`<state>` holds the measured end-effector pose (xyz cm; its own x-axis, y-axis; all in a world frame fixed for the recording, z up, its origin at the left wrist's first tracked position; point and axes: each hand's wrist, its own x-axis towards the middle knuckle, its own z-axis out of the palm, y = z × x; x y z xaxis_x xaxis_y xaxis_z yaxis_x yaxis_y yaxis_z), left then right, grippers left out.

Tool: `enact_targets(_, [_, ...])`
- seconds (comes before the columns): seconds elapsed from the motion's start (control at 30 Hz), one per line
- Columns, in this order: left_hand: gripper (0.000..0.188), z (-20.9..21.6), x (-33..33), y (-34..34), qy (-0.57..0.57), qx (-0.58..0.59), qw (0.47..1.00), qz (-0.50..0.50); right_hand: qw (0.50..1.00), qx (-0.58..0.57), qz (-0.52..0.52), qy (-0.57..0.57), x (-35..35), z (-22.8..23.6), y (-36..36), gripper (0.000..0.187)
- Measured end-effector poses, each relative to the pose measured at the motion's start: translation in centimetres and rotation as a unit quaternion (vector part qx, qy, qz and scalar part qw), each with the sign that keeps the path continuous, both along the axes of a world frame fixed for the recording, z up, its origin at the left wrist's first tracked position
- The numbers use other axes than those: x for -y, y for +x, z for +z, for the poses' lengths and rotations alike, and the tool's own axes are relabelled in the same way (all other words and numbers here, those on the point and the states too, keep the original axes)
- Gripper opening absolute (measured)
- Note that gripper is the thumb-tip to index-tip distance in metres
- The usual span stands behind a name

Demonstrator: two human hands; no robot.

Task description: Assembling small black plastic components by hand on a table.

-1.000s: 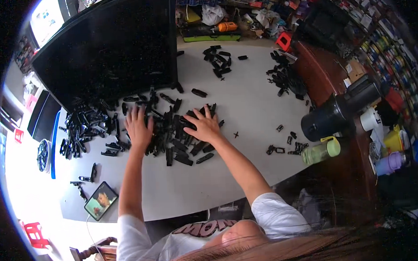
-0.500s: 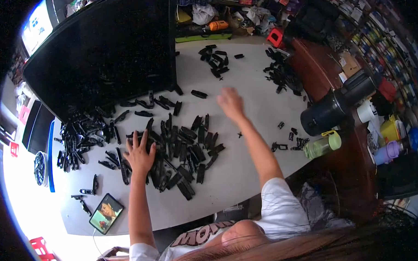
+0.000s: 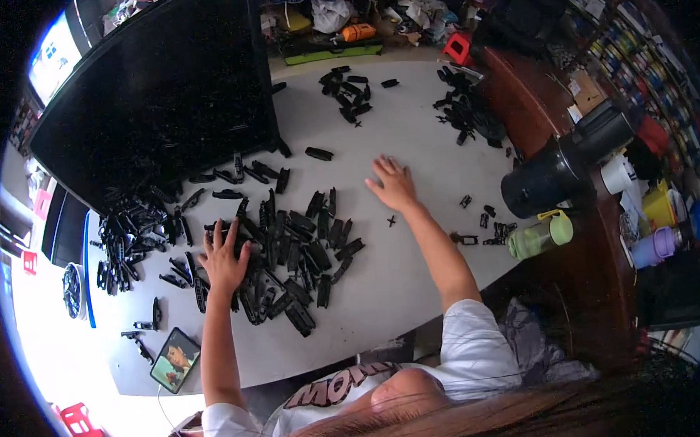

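Fingers spread, my left hand (image 3: 223, 263) rests at the left edge of a heap of elongated black plastic pieces (image 3: 296, 255). No piece shows in its grasp, though what lies beneath the palm is hidden. My right hand (image 3: 393, 186) is stretched out over the middle of the pale table (image 3: 368, 287), fingers apart and holding nothing. A small black cross-shaped piece (image 3: 392, 221) lies just nearer than that hand. To its left, a single black plastic piece (image 3: 319, 154) lies apart from the heap.
A large black screen (image 3: 153, 94) stands at the far left. Smaller black piles (image 3: 345, 91) lie farther back. A lit phone or tablet (image 3: 175, 359) lies near left. Along the right edge are a green bottle (image 3: 537, 238) and a large black cylinder (image 3: 541, 185).
My right hand has gone from a blurred, curled shape to spread fingers, at nearly the same spot. My left hand stays at the heap. The whole view has shifted slightly.
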<state>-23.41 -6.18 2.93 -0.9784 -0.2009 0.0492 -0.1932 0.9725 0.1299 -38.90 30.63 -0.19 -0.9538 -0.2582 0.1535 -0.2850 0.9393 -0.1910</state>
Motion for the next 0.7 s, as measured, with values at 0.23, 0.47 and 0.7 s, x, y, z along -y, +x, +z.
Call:
enact_targets(0.23, [0.054, 0.5, -0.5, 3.6, 0.007, 0.015, 0.999, -0.029, 0.997, 0.030, 0.061, -0.039, 0.5, -0.5, 7.9, 0.052])
enact_targets(0.47, [0.052, 1.0, -0.4, 6.1, 0.028, 0.016, 0.997, -0.067, 0.980, 0.027, 0.119, -0.158, -0.5, -1.6, 11.4, 0.042])
enact_targets(0.7, [0.036, 1.8, 1.5, 9.9, 0.067, -0.201, 0.971, -0.107, 0.946, 0.028, 0.117, -0.300, 5.8, 4.3, 22.9, 0.023])
